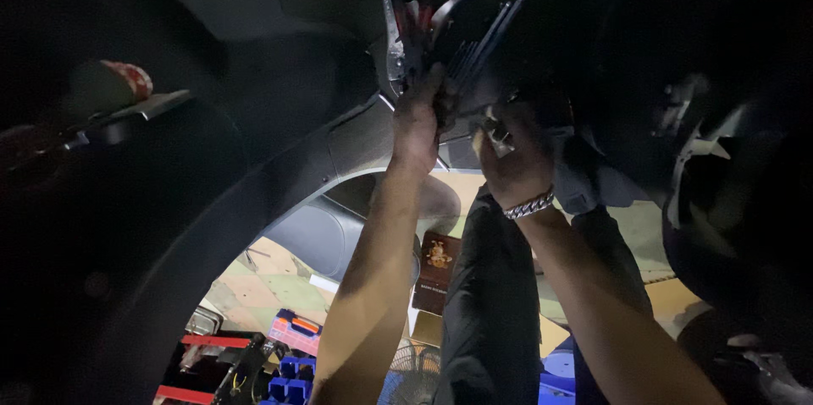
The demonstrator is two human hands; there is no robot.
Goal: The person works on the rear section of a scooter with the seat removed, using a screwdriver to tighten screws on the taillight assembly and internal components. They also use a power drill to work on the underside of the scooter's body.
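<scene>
Black ribbed plastic panel (474,41), tilted, dimly lit.

Vehicle repair workshop. Dark curved body panel (279,176) fills the view overhead, with a black plastic bracket (474,24) up above it. Below the panel: blue parts crates (292,375), a red tool stand (212,346), a fan (415,375), and cardboard sheets (254,286) on the floor.

Silver chain bracelet (528,204); blue crates (292,367); dark-red box (438,263).

bracket (395,49): bare shiny metal | bracelet (528,205): glossy metal links
</scene>
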